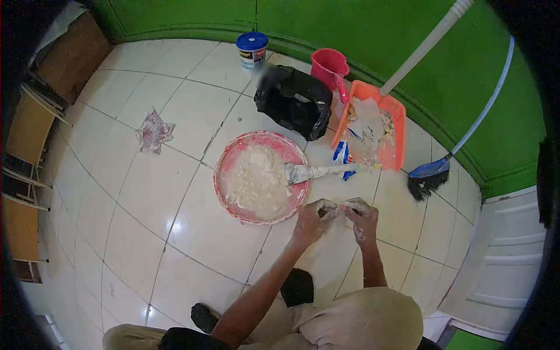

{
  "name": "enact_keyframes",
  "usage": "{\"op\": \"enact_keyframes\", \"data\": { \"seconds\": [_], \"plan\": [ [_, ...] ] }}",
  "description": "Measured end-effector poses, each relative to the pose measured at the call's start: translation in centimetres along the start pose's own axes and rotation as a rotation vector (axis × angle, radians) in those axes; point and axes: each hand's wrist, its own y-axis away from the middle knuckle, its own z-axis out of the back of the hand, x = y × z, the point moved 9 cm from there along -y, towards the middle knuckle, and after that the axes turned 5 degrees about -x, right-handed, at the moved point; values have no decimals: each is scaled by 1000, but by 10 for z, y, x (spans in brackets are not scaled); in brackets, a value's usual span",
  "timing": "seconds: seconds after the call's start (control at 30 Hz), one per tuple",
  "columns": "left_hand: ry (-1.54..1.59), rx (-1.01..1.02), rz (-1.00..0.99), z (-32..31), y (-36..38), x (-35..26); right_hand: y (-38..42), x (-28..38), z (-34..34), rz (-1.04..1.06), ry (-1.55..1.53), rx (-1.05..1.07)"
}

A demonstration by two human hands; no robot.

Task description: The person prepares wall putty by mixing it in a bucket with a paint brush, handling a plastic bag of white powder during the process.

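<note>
A small lump of white paste point(338, 207) is pinched between the left hand point(313, 220) and the right hand point(361, 219), both closed narrowly on it with fingertips meeting just above the tiled floor point(146, 192). Both hands are smeared with the same white material. The lump is largely hidden by the fingers, so neither its shape nor any long axis can be told.

The paste is judged to be soft, light, sticky and easily deformed; it is best taken with the fingertips in small amounts rather than squeezed in the palm, since it would smear and cling.

Just beyond the hands, a round pink basin point(261, 177) holding a heap of the paste rests on the floor. A paste-coated scraper point(318, 172) is laid across the basin's right rim, its blade inside among the paste and its handle pointing right, toward an orange dustpan point(396, 125); its long axis runs nearly level across the view. The scraper is judged stiff but slippery with coating, and is best gripped at the cleaner outer end of the handle.
</note>
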Motion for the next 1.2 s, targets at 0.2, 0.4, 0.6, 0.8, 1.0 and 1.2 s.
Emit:
{"op": "enact_keyframes", "data": {
  "seconds": [0.2, 0.4, 0.6, 0.8, 1.0, 1.2],
  "plan": [
    [2, 21, -36, -8, -1, -5, -2, -16, 4, -94, 117, 114],
    [50, -65, 0, -8, -2, 5, -1, -6, -1, -19, 122, 124],
    [38, 4, 96, -14, -2, 12, 0, -8, 5, -76, 110, 64],
    [-30, 9, 44, -15, -1, 1, 1, -19, 6, -130, -11, 91],
    [18, -109, 73, -22, 4, 14, 9, -24, 3, -167, 4, -21],
    [159, -119, 166, -20, 11, 22, 17, -33, 15, -248, -185, -278]
  ]
}}
